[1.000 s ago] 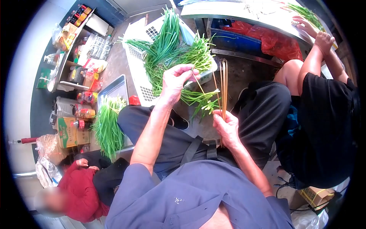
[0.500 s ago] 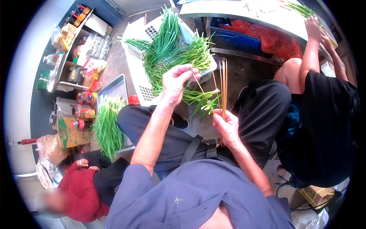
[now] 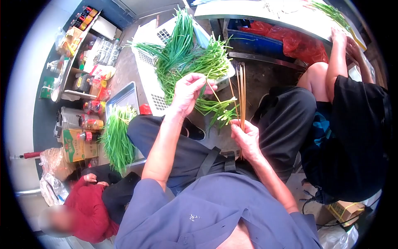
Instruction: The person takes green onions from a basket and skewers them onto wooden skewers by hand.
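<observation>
My left hand (image 3: 187, 93) pinches one end of a thin skewer, which slants down to the right through a small bunch of chives (image 3: 224, 113). In my right hand (image 3: 246, 135) several brown bamboo skewers (image 3: 243, 93) stand upright, and the chives' pale ends lie just beside them. Beyond my hands, loose chives (image 3: 180, 50) are heaped in a white plastic basket (image 3: 159, 101). More chives (image 3: 117, 139), in a thick bundle, rest on a metal tray (image 3: 132, 97) to the left.
A shelf (image 3: 76, 58) with bottles and packages runs along the left wall. A person in red (image 3: 89, 207) sits at the lower left. Another in black (image 3: 352, 141) sits at the right, hands at a table (image 3: 265, 12). Beneath it is a blue bin (image 3: 257, 45).
My left hand has shifted slightly left and down with the skewer and chives. My right hand has barely moved. The hands of the person in black have moved along the table edge.
</observation>
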Demonstrator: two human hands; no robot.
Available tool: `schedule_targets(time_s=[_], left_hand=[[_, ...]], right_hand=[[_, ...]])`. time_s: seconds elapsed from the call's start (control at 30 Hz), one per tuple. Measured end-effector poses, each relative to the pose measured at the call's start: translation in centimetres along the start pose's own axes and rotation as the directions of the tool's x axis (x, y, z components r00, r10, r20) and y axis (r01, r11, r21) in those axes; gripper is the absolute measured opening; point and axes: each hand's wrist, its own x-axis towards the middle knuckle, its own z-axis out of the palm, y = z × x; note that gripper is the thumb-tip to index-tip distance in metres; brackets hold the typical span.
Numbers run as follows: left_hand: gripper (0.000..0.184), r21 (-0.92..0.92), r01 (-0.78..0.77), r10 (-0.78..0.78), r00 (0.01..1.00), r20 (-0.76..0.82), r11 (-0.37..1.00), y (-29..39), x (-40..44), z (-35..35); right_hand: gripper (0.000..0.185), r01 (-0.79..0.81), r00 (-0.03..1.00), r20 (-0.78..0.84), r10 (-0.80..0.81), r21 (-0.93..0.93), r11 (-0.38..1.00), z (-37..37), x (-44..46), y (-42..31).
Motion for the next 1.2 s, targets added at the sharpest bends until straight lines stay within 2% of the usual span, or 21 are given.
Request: schedule_targets(time_s=[0.1, 0.2, 0.3, 0.33, 0.37, 0.43, 0.47, 0.5, 0.57, 0.6, 0.67, 0.7, 0.77, 0.8, 0.83, 0.9, 0.93, 0.97, 1.03, 1.13, 1.2], left_hand=[[0.012, 0.005, 0.105, -0.106, 0.994, 0.042, 0.994, 0.0, 0.1, -1.0], [0.01, 0.241, 0.117, -0.137, 0.988, 0.065, 0.963, 0.1, -0.8, -1.0], [0.01, 0.503, 0.145, -0.196, 0.979, 0.049, 0.852, -1.5, -2.9, 0.4], [0.01, 0.418, 0.145, -0.193, 0.978, 0.076, 0.897, -1.3, -3.5, 1.0], [0.01, 0.419, 0.145, -0.194, 0.978, 0.075, 0.896, -1.1, -3.3, 0.8], [0.009, 0.537, 0.05, -0.153, 0.977, 0.15, 0.842, -0.2, -2.8, 0.3], [0.009, 0.628, 0.056, -0.113, 0.992, 0.051, 0.776, 0.5, -2.2, 0.1], [0.008, 0.706, -0.059, 0.036, 0.998, 0.047, 0.706, 0.6, -1.1, -0.9], [0.008, 0.756, -0.13, 0.18, 0.983, 0.016, 0.641, 0.6, 1.1, -2.1], [0.008, 0.757, -0.133, 0.184, 0.983, 0.017, 0.64, 0.0, 2.2, -2.8], [0.01, 0.824, -0.279, 0.285, 0.947, 0.151, 0.493, -1.5, 4.4, -3.5], [0.01, 0.821, -0.284, 0.282, 0.946, 0.157, 0.496, -1.6, 4.8, -3.4], [0.013, 0.869, -0.457, 0.301, 0.869, 0.392, 0.188, -1.9, 5.6, -3.5], [0.016, 0.863, -0.483, 0.298, 0.854, 0.427, 0.148, -1.9, 5.8, -3.3], [0.016, 0.862, -0.484, 0.295, 0.854, 0.428, 0.151, -1.8, 5.8, -3.2], [0.014, 0.874, -0.277, 0.143, 0.96, 0.239, 0.399, -1.7, 5.6, -3.3], [0.013, 0.836, -0.269, 0.145, 0.963, 0.227, 0.479, -2.2, 5.8, -3.9], [0.013, 0.836, -0.268, 0.146, 0.963, 0.226, 0.478, -2.3, 5.9, -4.4], [0.012, 0.762, -0.154, -0.007, 0.979, 0.203, 0.629, -2.1, 6.1, -5.2], [0.011, 0.808, -0.246, 0.086, 0.968, 0.237, 0.535, -1.3, 5.7, -5.4], [0.01, 0.779, -0.198, 0.077, 0.979, 0.191, 0.595, -0.3, 5.3, -5.2]], right_hand=[[0.019, -0.002, 1.0, 0.006, 0.002, -0.009, 1.0, 0.1, -0.1, 0.3], [0.018, -0.013, 1.0, 0.008, 0.013, -0.021, 1.0, 0.1, -0.2, 0.3], [0.018, -0.009, 1.0, -0.002, 0.009, -0.026, 1.0, 0.5, -0.2, 0.2], [0.018, -0.004, 1.0, -0.015, 0.004, -0.025, 1.0, 0.6, -0.1, 0.2], [0.018, -0.005, 1.0, -0.014, 0.005, -0.024, 1.0, 0.6, -0.1, 0.1], [0.018, -0.03, 1.0, 0.0, 0.03, -0.037, 0.999, 0.4, -0.2, 0.0], [0.018, -0.032, 0.999, -0.001, 0.032, -0.037, 0.999, 0.3, -0.2, 0.0], [0.019, -0.018, 1.0, 0.0, 0.018, -0.018, 1.0, 0.3, 0.1, 0.1], [0.019, -0.001, 1.0, 0.006, 0.001, 0.003, 1.0, 0.3, 0.3, 0.2], [0.019, 0.001, 1.0, 0.011, -0.001, 0.006, 1.0, 0.3, 0.3, 0.2], [0.019, 0.013, 1.0, 0.004, -0.013, 0.005, 1.0, 0.2, 0.3, 0.1], [0.019, 0.016, 1.0, -0.004, -0.016, 0.005, 1.0, 0.1, 0.2, 0.1], [0.019, -0.005, 1.0, -0.025, 0.005, 0.0, 1.0, -0.1, 0.1, 0.3], [0.018, 0.001, 1.0, -0.022, -0.001, 0.008, 1.0, -0.4, 0.1, 0.3], [0.018, 0.001, 1.0, -0.026, 0.0, 0.008, 1.0, -0.5, 0.1, 0.2], [0.018, 0.007, 0.999, -0.034, -0.006, 0.013, 1.0, -0.5, 0.1, 0.1], [0.018, 0.006, 0.999, -0.033, -0.005, 0.013, 1.0, -0.5, 0.1, 0.1], [0.019, 0.001, 1.0, -0.028, -0.001, 0.011, 1.0, -0.6, 0.2, 0.1], [0.019, -0.003, 1.0, -0.021, 0.003, 0.011, 1.0, -0.6, 0.2, 0.2], [0.02, 0.005, 1.0, -0.015, -0.004, 0.036, 0.999, -0.6, 0.2, 0.2], [0.02, 0.009, 1.0, -0.014, -0.009, 0.037, 0.999, -0.6, 0.1, 0.1]])
